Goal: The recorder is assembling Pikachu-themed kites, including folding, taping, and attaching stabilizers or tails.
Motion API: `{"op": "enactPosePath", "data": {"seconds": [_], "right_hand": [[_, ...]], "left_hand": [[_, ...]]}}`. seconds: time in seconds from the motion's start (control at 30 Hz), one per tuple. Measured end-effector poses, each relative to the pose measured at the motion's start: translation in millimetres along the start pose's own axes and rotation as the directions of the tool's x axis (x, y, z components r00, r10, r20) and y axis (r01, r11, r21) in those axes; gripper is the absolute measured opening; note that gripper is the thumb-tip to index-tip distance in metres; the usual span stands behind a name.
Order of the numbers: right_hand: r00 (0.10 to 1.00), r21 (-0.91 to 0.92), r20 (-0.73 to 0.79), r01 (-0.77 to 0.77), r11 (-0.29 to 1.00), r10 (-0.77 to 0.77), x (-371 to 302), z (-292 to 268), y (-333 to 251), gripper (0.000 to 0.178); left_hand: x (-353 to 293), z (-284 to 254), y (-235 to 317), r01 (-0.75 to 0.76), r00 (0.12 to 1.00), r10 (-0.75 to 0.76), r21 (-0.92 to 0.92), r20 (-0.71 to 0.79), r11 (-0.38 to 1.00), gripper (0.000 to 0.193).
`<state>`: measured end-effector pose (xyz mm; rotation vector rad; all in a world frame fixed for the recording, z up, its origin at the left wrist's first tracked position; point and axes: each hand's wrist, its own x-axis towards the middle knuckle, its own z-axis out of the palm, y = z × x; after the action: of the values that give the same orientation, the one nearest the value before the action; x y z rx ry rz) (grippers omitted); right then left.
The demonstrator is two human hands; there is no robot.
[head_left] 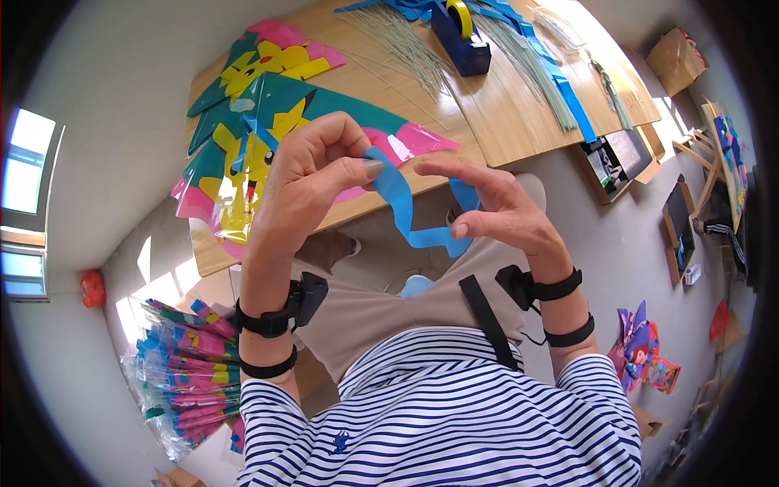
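Plainly, the step in hand looks like the handling of a blue plastic strip (403,203): the left hand (304,174) has its grip pinched together on the strip's upper end, thumb against curled fingers, while the right hand (495,211) catches the other end between thumb and fingers, the index finger stretched out toward the left. The strip sags in a kinked loop between the two hands, held in the air above the person's lap, just near of the table's edge. My judgement is that the next move calls for keeping the strip flat and untwisted, and for a steady pinch at both ends, since thin film like this slips and curls easily.

On the wooden table (503,122) lies a teal kite (268,122) with a yellow cartoon figure and pink edges, touching the left hand's far side. Farther off stand a dark blue tape dispenser (462,40), bundles of thin pale rods (406,40) and more blue strips (568,89). On the grey floor at near left lies a stack of bagged kites (182,373); cardboard boxes (677,57) stand at far right.
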<state>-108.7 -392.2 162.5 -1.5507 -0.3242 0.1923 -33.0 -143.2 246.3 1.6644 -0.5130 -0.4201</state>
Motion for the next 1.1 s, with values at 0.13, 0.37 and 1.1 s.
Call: {"op": "enactPosePath", "data": {"seconds": [0.13,0.37,1.1], "right_hand": [[0.989,-0.190,-0.106,0.086,0.978,-0.107,15.8,7.9,16.0,0.063],[0.984,-0.871,0.094,0.007,0.491,0.152,-5.3,9.1,93.5,0.031],[0.536,-0.291,-0.837,-0.605,0.741,0.110,-60.4,-121.5,136.1,0.013]], "left_hand": [[18.3,18.1,-21.4,0.033,0.994,-0.025,-0.073,0.107,0.997,0.010],[30.2,-7.6,-7.6,-0.059,0.998,0.056,-0.118,-0.028,0.991,0.007],[-22.8,-112.7,-15.5,-0.403,0.905,0.399,-0.599,-0.149,0.692,0.027]]}}
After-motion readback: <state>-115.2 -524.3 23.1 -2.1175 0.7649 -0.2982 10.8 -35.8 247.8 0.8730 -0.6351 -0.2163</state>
